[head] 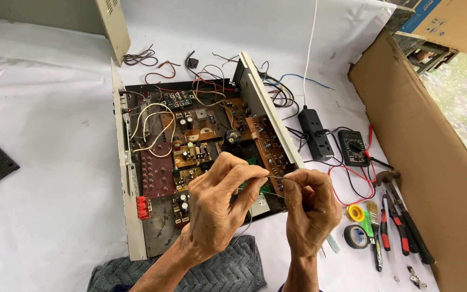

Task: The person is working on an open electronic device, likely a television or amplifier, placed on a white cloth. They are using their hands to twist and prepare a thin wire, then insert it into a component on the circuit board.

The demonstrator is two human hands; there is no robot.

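Hands first: I see my left hand (220,208) and right hand (309,208) raised together above the near edge of an opened amplifier chassis (131,216), fingertips almost meeting. Both are pinched closed on a thin wire (277,178) stretched between them, the left thumb and forefinger gripping one end, the right fingers curled tight around the other. That wire hangs just over the brown circuit boards (190,154) inside the chassis, whose tilted side board (268,146) stands at my right. Beneath my wrists lies a grey towel (228,270) on the white cloth. Further right I see a black power strip (315,132), a multimeter (352,147), rolls of yellow tape (355,212) and black tape (355,236), and red-handled pliers (401,227) beside a cardboard sheet (428,157).
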